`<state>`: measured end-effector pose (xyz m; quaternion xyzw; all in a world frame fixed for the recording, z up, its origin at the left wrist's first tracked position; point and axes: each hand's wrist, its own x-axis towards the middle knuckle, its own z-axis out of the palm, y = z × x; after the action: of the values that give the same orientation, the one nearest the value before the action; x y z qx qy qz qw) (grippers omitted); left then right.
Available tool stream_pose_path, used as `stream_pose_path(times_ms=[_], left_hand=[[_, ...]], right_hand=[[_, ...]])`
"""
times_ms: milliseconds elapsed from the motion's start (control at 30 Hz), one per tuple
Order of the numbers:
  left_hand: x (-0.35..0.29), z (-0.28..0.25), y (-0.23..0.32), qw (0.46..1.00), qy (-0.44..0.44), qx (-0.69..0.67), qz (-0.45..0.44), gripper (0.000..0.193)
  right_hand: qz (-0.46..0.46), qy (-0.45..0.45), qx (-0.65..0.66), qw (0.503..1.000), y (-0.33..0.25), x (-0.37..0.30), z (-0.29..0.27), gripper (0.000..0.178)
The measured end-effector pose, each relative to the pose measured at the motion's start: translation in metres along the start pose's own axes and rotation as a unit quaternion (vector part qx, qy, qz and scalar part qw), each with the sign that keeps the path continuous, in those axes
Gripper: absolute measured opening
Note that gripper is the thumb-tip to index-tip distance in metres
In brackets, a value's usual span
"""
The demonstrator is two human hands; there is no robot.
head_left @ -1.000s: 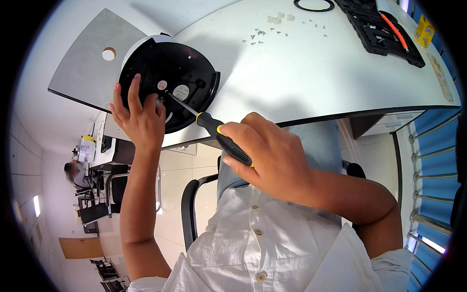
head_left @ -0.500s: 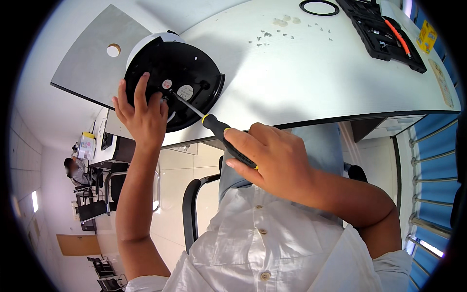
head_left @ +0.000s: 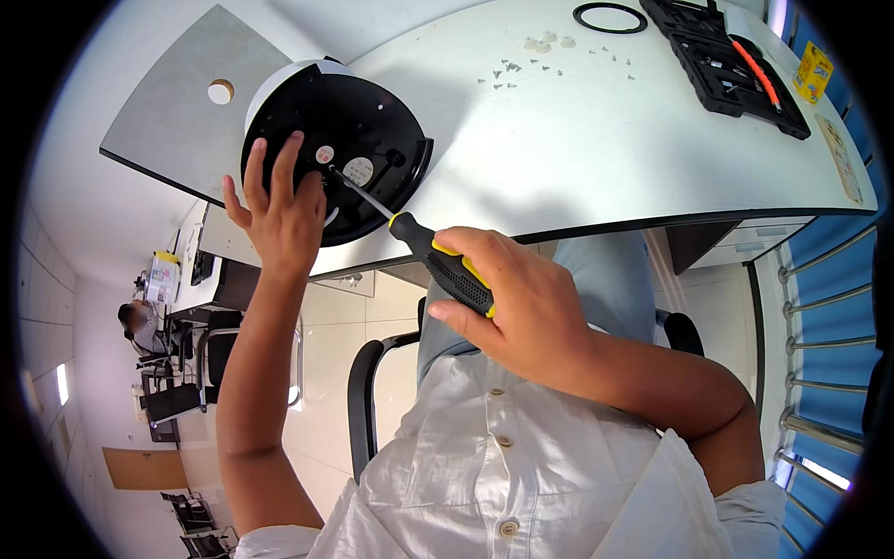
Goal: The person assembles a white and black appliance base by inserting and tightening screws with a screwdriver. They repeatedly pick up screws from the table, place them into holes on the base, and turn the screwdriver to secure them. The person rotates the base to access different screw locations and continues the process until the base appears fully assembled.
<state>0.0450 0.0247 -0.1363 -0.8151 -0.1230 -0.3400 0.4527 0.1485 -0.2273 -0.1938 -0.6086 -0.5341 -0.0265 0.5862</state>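
Observation:
A round black appliance base [head_left: 372, 116] with a white shell [head_left: 279, 88] tilts at the table's left edge, its underside facing me. Two round labels and small holes show on it. My left hand [head_left: 284, 214] rests against this underside, fingers spread, its thumb side near the screwdriver tip. In my right hand [head_left: 531, 303] is a screwdriver [head_left: 438, 256] with a black and yellow handle, held between thumb and fingers. Its metal shaft slants up and left, the tip at the base beside the labels. Whether a screw sits under the tip is too small to tell.
Several small screws [head_left: 510, 67] and pale round pads [head_left: 549, 42] lie on the white table [head_left: 521, 158]. Farther back are a black ring [head_left: 610, 18], an open black tool case [head_left: 736, 79] with an orange-handled tool, and a yellow box [head_left: 813, 73]. A person [head_left: 140, 326] sits far left.
My right fingers have loosened and shifted on the handle, which has turned so that more yellow shows. My left fingers have shifted a little on the base. The screwdriver tip stays at about the same spot.

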Motion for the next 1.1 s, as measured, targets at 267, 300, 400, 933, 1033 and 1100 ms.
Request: stream_pose_path(times_ms=[267, 300, 400, 933, 1033, 1100], left_hand=[[0.003, -0.005, 0.001, 0.999, -0.004, -0.017, 0.037, 0.01], [0.003, -0.005, 0.001, 0.999, -0.004, -0.02, 0.044, 0.01], [0.006, -0.005, 0.002, 0.998, -0.003, -0.024, 0.054, 0.01], [0.003, -0.021, -0.006, 0.998, -0.067, -0.008, -0.01, 0.026], [0.007, -0.024, 0.0, 0.991, -0.129, 0.017, -0.04, 0.021], [0.008, -0.022, 0.002, 0.99, -0.13, 0.022, -0.047, 0.019]], right_hand=[[-0.009, 0.005, 0.002, 1.0, 0.0, 0.002, -0.002, 0.047], [-0.011, 0.006, 0.002, 1.0, 0.001, 0.002, -0.001, 0.046], [-0.002, -0.002, -0.007, 1.0, 0.0, 0.002, -0.003, 0.046], [0.011, 0.001, -0.001, 1.0, 0.006, 0.001, -0.005, 0.046], [0.007, 0.003, -0.002, 1.0, 0.007, 0.0, -0.004, 0.046], [0.011, -0.004, -0.006, 1.0, 0.007, 0.0, -0.005, 0.046]])
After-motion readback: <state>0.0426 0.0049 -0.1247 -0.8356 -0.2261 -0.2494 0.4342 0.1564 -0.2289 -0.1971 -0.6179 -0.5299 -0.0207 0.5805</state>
